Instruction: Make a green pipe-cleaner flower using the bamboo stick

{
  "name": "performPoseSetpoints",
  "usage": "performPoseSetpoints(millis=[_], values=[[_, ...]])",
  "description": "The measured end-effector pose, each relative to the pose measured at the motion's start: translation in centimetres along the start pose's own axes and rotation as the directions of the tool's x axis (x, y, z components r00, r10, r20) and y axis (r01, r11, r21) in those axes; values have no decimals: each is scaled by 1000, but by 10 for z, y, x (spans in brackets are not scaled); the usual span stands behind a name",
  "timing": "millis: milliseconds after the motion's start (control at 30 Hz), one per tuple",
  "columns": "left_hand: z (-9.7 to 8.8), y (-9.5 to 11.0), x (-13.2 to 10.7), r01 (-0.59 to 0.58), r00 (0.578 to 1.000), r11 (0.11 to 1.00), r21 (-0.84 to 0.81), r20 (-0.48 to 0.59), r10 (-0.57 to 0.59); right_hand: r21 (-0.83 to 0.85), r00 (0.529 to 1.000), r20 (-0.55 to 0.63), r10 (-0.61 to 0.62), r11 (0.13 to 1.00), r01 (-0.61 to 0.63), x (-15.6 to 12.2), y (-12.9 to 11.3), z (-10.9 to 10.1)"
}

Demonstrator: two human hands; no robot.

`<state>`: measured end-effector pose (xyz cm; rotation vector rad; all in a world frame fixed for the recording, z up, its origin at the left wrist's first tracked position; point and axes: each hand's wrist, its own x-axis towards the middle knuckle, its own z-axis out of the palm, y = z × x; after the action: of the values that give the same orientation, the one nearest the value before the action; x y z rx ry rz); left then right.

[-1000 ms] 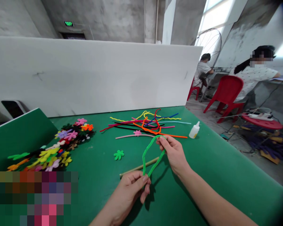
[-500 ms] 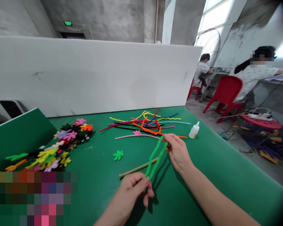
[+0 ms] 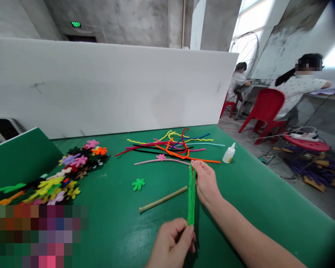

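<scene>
A bright green pipe cleaner (image 3: 192, 197), folded double, is stretched between my two hands above the green table (image 3: 111, 230). My left hand (image 3: 174, 240) pinches its near end between thumb and fingers. At the far end, the bend sits in the closed fingertips of my right hand (image 3: 208, 180). The two strands run almost side by side. Just left of them lies a thin tan stick (image 3: 163, 200), and beyond that a small green pipe-cleaner flower (image 3: 138, 184). A pink flower (image 3: 161, 157) rests near a pale pink pipe cleaner (image 3: 150, 161).
Loose coloured pipe cleaners (image 3: 173, 147) lie at the back, beside a white glue bottle (image 3: 229, 153). A heap of fuzzy flowers (image 3: 56, 182) covers the left side. A white panel (image 3: 128, 89) stands behind the table. Two people sit at the right, one on a red chair (image 3: 265, 106).
My left hand has moved right and nearer to me. The green pipe cleaner's two strands have come closer together and now stand straighter and taut. The stick shows whole.
</scene>
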<state>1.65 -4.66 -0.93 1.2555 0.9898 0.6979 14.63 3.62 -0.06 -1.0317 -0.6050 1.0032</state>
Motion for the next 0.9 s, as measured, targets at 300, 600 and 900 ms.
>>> performPoseSetpoints(millis=[300, 600, 900], values=[[-27, 17, 7, -28, 974, 903, -428, -214, -72, -105, 918, 325, 226, 974, -202, -18, -5, 7], [-31, 15, 8, 11, 996, 866, -499, -73, -55, -287, 680, 605, 413, 911, -298, -47, 9, 11], [-32, 14, 9, 47, 998, 805, -591, 5, -55, -224, 699, 537, 472, 879, -420, -40, 11, 7]])
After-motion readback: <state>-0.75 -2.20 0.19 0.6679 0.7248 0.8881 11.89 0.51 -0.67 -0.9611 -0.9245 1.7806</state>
